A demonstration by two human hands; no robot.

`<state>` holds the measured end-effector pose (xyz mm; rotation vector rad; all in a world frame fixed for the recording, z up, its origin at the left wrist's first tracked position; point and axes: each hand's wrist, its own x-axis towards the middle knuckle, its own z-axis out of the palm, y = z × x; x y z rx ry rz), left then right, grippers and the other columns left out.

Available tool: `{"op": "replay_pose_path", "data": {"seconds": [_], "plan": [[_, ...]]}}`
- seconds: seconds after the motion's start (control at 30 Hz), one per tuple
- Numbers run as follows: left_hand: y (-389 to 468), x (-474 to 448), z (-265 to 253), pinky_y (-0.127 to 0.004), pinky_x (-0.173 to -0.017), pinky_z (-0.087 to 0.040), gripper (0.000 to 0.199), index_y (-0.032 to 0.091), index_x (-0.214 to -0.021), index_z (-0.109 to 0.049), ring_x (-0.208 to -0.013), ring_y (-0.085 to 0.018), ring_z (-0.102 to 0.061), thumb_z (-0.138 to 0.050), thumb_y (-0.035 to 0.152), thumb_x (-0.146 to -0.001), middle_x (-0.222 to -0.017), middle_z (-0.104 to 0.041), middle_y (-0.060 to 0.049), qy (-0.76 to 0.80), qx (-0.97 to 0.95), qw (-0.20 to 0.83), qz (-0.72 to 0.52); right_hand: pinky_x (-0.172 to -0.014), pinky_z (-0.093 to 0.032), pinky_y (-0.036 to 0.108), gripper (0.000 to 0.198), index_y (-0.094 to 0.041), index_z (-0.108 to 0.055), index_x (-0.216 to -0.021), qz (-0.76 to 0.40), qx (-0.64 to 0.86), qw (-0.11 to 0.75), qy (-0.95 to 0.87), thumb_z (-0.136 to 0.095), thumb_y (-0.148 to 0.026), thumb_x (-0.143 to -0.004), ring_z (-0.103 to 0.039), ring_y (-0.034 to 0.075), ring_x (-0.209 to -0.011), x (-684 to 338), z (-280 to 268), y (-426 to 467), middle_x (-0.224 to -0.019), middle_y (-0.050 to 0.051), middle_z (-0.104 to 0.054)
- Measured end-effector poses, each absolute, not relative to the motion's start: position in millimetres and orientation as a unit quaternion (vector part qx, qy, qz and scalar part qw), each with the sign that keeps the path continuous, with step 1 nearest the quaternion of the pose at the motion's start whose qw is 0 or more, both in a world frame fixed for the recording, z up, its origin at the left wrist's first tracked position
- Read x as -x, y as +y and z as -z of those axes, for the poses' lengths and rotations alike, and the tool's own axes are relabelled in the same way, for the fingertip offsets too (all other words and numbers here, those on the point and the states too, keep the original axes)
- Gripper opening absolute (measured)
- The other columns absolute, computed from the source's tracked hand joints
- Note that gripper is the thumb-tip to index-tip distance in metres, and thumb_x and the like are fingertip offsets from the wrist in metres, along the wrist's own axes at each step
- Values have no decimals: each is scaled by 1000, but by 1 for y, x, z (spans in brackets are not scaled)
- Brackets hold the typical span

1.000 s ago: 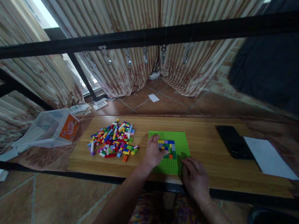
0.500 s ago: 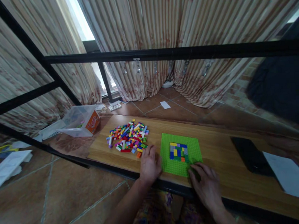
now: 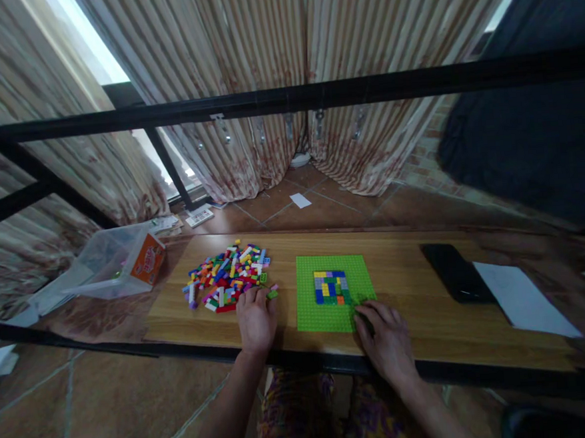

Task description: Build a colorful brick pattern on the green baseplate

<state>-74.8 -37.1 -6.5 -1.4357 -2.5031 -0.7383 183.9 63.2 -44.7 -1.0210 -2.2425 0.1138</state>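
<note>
My left hand [image 3: 257,321] reaches over the near right edge of a heap of colourful toy bricks [image 3: 226,270], fingers stretched forward and apart. Its fingertips are at the bricks, partly covering them. A light green baseplate [image 3: 308,318] lies flat on the wooden board, right of the heap. On it sits a square patch of joined bricks [image 3: 331,287] in blue, yellow, grey, green and orange. My right hand [image 3: 385,336] rests at the plate's near right corner, fingers loosely bent and thumb apart. Nothing shows clearly between them.
A clear plastic box [image 3: 110,262] with an orange label stands left of the board. A black phone-like slab [image 3: 456,271] and a white sheet [image 3: 526,296] lie at the right. A black rail [image 3: 284,99] crosses before the curtains; another runs along the board's near edge.
My left hand has moved left from beside the baseplate to the brick heap. My right hand stays at the plate's corner. The view has turned to the right.
</note>
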Motion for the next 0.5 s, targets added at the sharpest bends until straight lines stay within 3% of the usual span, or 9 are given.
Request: {"op": "replay_pose_path", "data": {"seconds": [0.33,0.5], "plan": [[-4,24,-11,-40,-96,-43,15,24,-99,-61,-96,-21,-60,-52,18,-87,-95,-67,-3,-760,561,-32,326,-82,-45,40,24,-20,-66,-104,-65,406,325,-851,-48,-31,-93,-54,24,-97,-181,37,59,-105,10,-62],[21,2,-11,-35,-85,-47,18,23,-104,-61,-93,-20,-61,-54,19,-87,-98,-67,-4,-743,581,-84,320,-82,-45,39,22,-20,-65,-104,-70,415,312,-852,-49,-28,-92,-53,23,-96,-180,35,58,-107,9,-62]]}}
